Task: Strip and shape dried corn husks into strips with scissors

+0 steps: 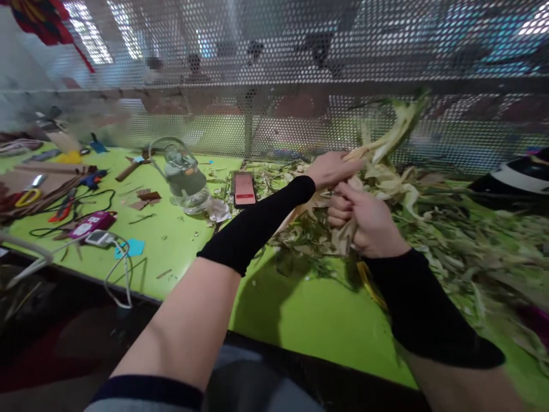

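Note:
Both my hands grip one bundle of pale dried husk leaves [388, 140] above a bright green table [300, 309]. My left hand [330, 170] is closed around the upper part of the bundle, where long strips fan up and to the right. Just below it, my right hand [369, 220] is clenched on the lower stalk end [345, 237]. Both forearms wear black sleeves. Under and to the right of my hands lies a wide heap of loose green and tan husk scraps [463, 252].
A phone with a red screen [244, 189] lies left of the hands, beside a clear glass jug [184, 177]. Further left are cables, a pink device [92, 223], scissors [28, 197] and hand tools. A perforated metal screen [274, 86] walls off the table's far edge.

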A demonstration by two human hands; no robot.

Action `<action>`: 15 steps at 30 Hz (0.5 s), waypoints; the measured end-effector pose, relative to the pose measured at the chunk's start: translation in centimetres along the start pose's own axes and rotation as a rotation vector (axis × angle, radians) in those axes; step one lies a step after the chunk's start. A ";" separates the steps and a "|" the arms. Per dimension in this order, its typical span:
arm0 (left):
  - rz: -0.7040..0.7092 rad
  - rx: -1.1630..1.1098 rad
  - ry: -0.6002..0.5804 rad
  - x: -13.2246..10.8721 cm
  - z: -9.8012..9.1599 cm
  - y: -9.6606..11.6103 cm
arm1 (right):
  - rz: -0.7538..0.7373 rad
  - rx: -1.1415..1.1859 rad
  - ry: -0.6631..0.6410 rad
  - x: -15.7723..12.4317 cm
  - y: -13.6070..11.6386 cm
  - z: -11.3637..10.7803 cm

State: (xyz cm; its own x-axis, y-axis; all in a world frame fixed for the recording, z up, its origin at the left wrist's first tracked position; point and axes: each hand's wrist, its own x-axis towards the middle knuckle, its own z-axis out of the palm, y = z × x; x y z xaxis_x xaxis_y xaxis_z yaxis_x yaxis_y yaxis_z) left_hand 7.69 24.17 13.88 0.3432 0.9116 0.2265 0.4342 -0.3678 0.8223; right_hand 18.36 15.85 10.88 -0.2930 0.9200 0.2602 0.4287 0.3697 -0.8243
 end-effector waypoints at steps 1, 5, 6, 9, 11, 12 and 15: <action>0.023 -0.007 0.001 0.3 0.1 0.3 | 0.041 0.144 0.011 -0.2 -0.4 -0.5; 0.093 0.050 -0.054 1.1 1.2 2.1 | 0.097 0.565 0.087 -1.3 -1.3 -2.1; 0.121 0.099 -0.076 1.2 1.5 2.4 | 0.102 0.587 0.105 -1.6 -1.2 -2.3; 0.238 0.247 -0.122 1.5 2.5 2.9 | 0.187 0.557 0.114 -2.8 -0.5 -2.6; 0.305 0.299 -0.141 1.7 3.0 2.7 | 0.273 0.443 0.130 -3.6 0.0 -2.7; 0.325 0.320 -0.149 1.9 3.2 2.6 | 0.313 0.385 0.149 -4.0 0.3 -2.8; 0.341 0.425 -0.188 2.3 3.8 2.3 | 0.351 0.044 0.216 -4.8 1.0 -3.9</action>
State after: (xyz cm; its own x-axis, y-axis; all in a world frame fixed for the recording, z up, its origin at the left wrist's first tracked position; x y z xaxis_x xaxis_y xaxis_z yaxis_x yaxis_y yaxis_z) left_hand 12.70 24.75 14.30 0.6481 0.6942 0.3132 0.5563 -0.7123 0.4279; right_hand 23.49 12.33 10.76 0.0531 0.9971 0.0550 0.4325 0.0267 -0.9012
